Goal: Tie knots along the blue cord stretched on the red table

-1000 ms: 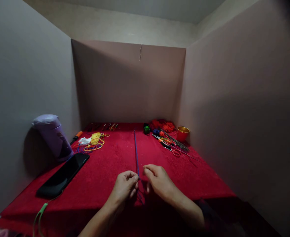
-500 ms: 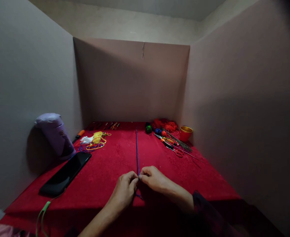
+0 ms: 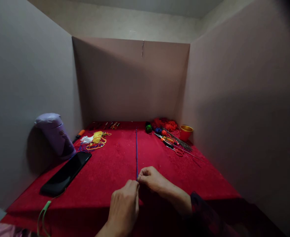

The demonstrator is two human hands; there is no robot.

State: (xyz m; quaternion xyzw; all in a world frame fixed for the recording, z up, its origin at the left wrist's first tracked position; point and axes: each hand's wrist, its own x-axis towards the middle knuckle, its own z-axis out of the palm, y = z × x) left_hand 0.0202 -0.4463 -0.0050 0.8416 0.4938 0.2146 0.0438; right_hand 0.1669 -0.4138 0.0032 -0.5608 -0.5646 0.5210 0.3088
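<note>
A thin blue cord (image 3: 136, 151) runs straight down the middle of the red cloth (image 3: 110, 171) from the back wall to my hands. My right hand (image 3: 152, 179) is closed, pinching the cord at its near end. Just below and to the left, my left hand (image 3: 124, 207) is closed too, its fingertips at the cord right under the right hand's pinch. The cord's loose ends are hidden behind my hands.
A black phone (image 3: 65, 173) with a green cable (image 3: 43, 214) lies at the left, beside a lilac kettle (image 3: 54, 134). Yellow cord (image 3: 97, 140) lies at the back left. Scissors (image 3: 173, 148), thread balls (image 3: 148, 128) and an orange cup (image 3: 186, 132) sit at the back right.
My hands came together on the cord. The left hand then drew back toward me and rose, while the right hand kept its pinch.
</note>
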